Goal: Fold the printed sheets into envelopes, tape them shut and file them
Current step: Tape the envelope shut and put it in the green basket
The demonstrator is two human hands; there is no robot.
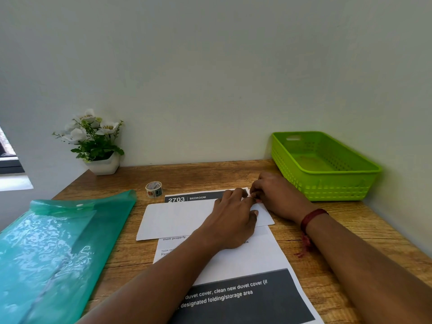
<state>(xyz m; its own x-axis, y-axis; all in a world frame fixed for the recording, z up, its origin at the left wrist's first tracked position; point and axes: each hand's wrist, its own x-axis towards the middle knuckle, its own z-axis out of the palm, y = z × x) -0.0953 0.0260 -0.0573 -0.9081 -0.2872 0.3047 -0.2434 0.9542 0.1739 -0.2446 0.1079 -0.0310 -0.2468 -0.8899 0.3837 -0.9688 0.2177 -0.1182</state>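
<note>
Folding stage: my left hand [233, 218] presses flat on the sheet [177, 218], right hand [275, 197] pinches its far corner; tape [153, 189], basket [339, 188] untouched.

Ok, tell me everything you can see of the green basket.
The green basket is lime plastic, rectangular, shallow, with slotted walls, a smooth rim and a handle slot in its far end. It stands upright on the wooden desk, far right, by the wall. Nothing shows inside.
</note>
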